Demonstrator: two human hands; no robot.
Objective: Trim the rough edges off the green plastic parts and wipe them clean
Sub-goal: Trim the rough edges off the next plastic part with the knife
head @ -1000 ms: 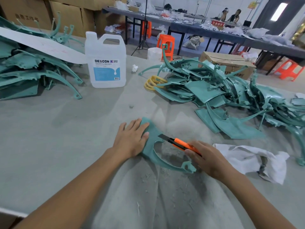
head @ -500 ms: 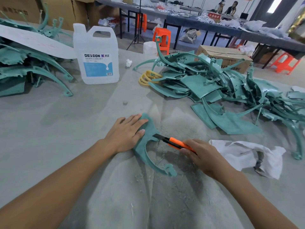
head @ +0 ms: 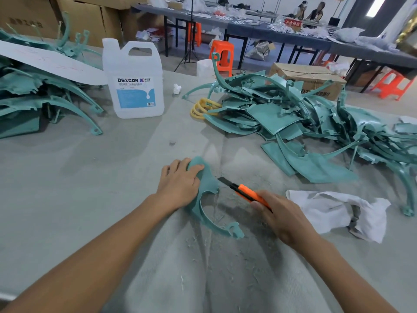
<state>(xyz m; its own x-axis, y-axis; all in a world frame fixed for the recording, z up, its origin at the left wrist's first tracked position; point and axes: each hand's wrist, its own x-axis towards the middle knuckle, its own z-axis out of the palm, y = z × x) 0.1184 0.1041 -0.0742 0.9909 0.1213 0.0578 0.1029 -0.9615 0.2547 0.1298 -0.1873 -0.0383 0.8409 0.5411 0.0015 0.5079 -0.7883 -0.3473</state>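
A curved green plastic part (head: 206,199) lies on the grey cloth-covered table (head: 79,188) in front of me. My left hand (head: 179,182) presses its upper flat end down, fingers bent over the top edge. My right hand (head: 283,216) grips an orange utility knife (head: 247,193). The knife's dark blade points left and meets the part's inner edge near the middle. A crumpled white rag (head: 336,211) lies just right of my right hand. Plastic shavings are scattered on the cloth under the part.
A large heap of green parts (head: 304,123) fills the right side, and a second heap (head: 40,98) lies at the left under a white sheet. A white DEXCON jug (head: 135,82) stands between them. Yellow rings (head: 200,108) sit by the right heap. Cardboard boxes, orange stools and long tables stand behind.
The part has turned under my left hand, its lower hooked end swinging left. The knife blade has slid along the inner edge toward the upper end.
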